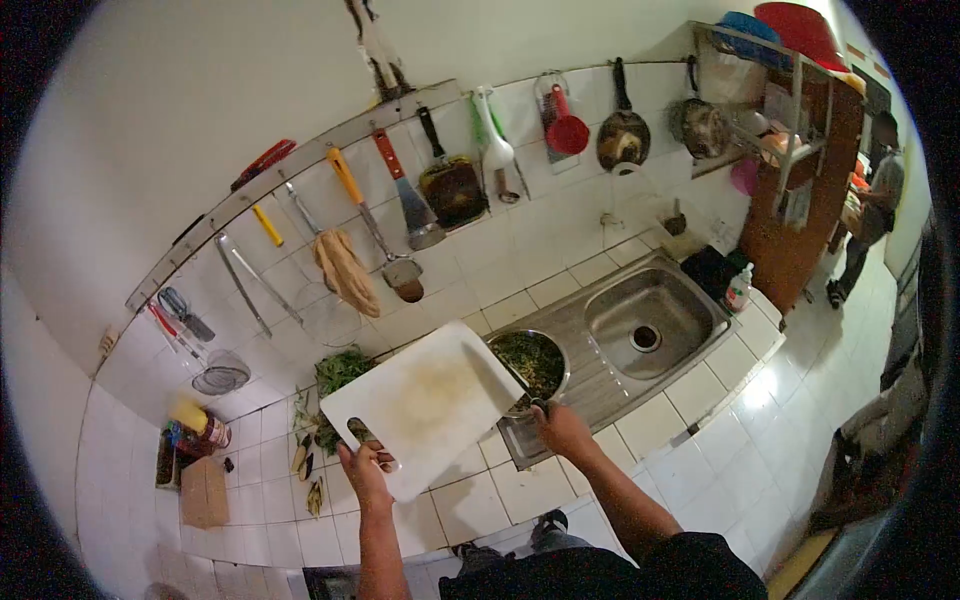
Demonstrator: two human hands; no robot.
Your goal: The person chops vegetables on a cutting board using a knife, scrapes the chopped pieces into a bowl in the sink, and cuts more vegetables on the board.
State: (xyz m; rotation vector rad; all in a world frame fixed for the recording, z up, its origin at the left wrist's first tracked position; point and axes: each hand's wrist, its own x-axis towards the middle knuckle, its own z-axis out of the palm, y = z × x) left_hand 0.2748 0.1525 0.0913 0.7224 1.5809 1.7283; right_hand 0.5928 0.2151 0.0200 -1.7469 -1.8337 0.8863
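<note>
My left hand [368,472] grips a white cutting board [425,400] through its handle slot. The board is tilted, with its far right edge at the rim of a metal bowl [567,372]. Chopped greens [535,358] fill much of that bowl, which sits on the sink's drainboard. My right hand [566,432] is closed round the dark handle of a knife [539,405], beside the board's right corner and over the near side of the bowl. The blade is narrow and partly lost against the bowl. A faint yellowish stain marks the board's surface.
Leafy greens [343,372] and vegetable scraps [304,456] lie left of the board. A steel sink [645,325] is to the right, with a soap bottle [739,288] beyond. A cardboard box [205,492] stands far left. Utensils and pans [623,138] hang along the wall. A person [880,205] stands far right.
</note>
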